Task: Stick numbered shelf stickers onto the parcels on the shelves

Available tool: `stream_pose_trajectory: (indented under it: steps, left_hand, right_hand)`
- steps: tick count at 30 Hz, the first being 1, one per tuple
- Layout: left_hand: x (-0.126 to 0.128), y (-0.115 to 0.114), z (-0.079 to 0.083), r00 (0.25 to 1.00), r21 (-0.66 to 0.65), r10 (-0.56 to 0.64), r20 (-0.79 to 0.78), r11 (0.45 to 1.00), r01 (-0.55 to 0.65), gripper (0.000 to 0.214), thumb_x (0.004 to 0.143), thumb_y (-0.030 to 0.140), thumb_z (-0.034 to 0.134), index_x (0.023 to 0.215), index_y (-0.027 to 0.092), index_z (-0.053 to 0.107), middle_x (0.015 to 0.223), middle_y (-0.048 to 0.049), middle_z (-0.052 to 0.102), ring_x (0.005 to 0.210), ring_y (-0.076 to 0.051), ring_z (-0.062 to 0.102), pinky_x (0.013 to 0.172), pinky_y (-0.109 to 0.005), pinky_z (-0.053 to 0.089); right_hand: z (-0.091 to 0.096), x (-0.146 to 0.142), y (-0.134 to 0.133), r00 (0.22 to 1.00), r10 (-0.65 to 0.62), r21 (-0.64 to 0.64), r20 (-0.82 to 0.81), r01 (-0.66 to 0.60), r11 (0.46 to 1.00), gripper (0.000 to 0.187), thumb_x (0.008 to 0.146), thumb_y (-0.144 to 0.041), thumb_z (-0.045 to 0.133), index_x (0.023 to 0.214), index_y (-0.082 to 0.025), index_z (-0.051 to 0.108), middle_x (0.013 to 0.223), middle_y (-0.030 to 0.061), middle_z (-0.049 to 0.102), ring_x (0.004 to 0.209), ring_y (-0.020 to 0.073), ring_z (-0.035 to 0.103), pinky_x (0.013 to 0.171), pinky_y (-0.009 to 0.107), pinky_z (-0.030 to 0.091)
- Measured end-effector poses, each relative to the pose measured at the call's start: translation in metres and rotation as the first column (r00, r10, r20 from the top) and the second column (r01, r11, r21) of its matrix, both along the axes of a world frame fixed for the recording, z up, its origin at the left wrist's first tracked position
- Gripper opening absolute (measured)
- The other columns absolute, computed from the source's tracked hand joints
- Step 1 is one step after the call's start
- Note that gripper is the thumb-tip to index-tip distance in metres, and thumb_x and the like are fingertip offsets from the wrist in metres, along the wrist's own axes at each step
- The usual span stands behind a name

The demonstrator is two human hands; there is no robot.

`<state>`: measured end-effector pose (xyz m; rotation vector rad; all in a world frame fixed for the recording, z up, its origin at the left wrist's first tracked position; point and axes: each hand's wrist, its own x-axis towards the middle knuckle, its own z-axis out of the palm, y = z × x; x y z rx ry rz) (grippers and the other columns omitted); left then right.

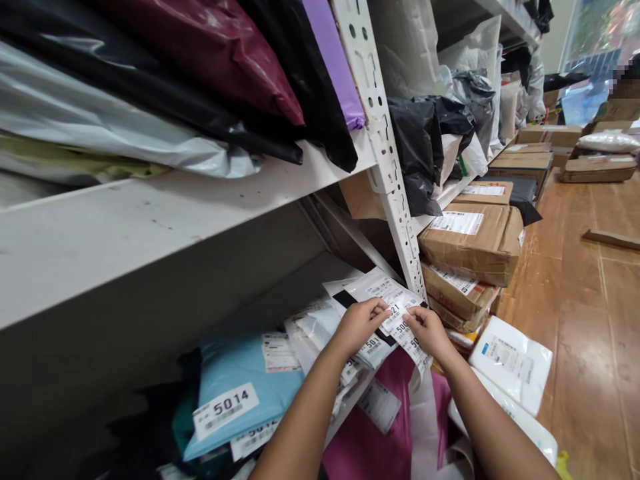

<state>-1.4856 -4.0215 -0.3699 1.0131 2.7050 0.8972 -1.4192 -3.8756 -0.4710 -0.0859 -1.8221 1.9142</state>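
Observation:
A strip of numbered barcode labels (410, 340) stretches between my hands, and its backing trails down toward my lap. My left hand (364, 325) pinches the strip's upper end, where a label ending in 21 shows. On the strip's other edge, my right hand (426, 328) grips with thumb and fingers closed. Right beneath both hands lies a white parcel bag (383, 283) with a printed shipping label and a black band. It rests on the lower shelf, on top of other white bags (313, 323). To the left sits a light blue parcel (240, 380) with a 5014 label.
Overhead on the left, a white shelf (190, 213) bears several plastic-wrapped parcels. A perforated metal post (383, 133) rises beside my hands. Cardboard boxes (473, 243) and white packages (513, 363) are stacked on the wooden floor (575, 300) to the right. Part of a person shows far right.

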Motion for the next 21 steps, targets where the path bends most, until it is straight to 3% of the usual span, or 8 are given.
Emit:
stream_pose_trajectory:
  steps: [9,16,21]
  left_hand:
    - [0.006,0.011,0.007,0.980,-0.127,0.114,-0.163,0.983,-0.135,0.008,0.083,0.027,0.059,0.077,0.022,0.059,0.083,-0.0002,0.071,0.078,-0.017,0.065,0.070,-0.025,0.044]
    - [0.008,0.016,0.009,0.974,-0.171,0.153,-0.165,0.969,-0.181,0.009,0.083,0.023,0.061,0.074,0.021,0.060,0.079,-0.0004,0.071,0.078,-0.017,0.065,0.068,-0.025,0.042]
    - [0.007,0.016,0.008,0.975,-0.162,0.164,-0.150,0.969,-0.188,0.009,0.082,0.025,0.063,0.074,0.021,0.061,0.080,0.0002,0.071,0.077,-0.017,0.065,0.067,-0.024,0.042]
  right_hand:
    - [-0.003,-0.003,-0.001,0.987,-0.115,-0.023,0.116,0.119,0.993,0.049,0.069,-0.062,0.064,0.049,-0.021,0.046,0.046,-0.0052,0.040,0.049,0.0107,0.034,0.050,0.025,0.027]
    - [-0.005,0.009,-0.001,0.987,0.033,-0.244,0.155,0.006,0.970,0.055,0.060,-0.070,0.068,0.053,-0.019,0.051,0.049,-0.0050,0.041,0.051,0.0097,0.032,0.051,0.025,0.025]
    - [-0.002,0.016,-0.001,0.988,0.030,-0.267,0.153,0.012,0.964,0.053,0.059,-0.068,0.070,0.053,-0.019,0.051,0.051,-0.0050,0.041,0.052,0.0094,0.031,0.052,0.025,0.024]
